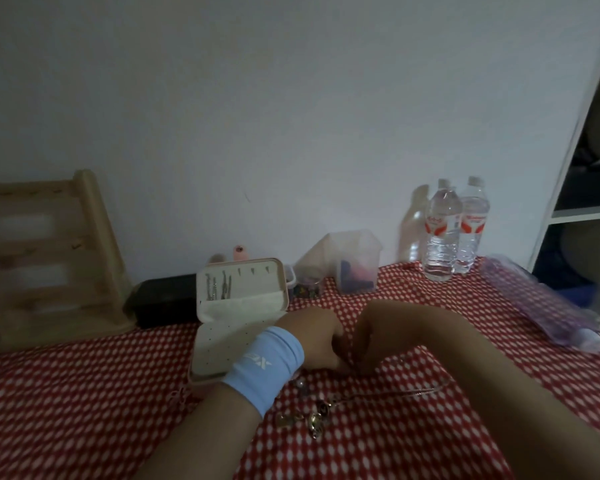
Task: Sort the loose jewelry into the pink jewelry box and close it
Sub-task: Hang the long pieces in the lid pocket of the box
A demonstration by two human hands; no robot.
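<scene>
Meeting fingertip to fingertip on the red dotted tablecloth (84, 393), the left hand (319, 341) (blue wristband (264, 365)) and right hand (368, 341) curl their fingers downward; can't tell if either pinches anything. The pink jewelry box (219, 344) sits open just left of them. Loose jewelry (312, 414) and a thin chain (406, 393) lie nearer the camera.

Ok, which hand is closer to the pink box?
Left. The left hand sits just right of the open pink jewelry box, its wristband overlapping the box's corner. The right hand is farther right, beyond the left hand.
</scene>
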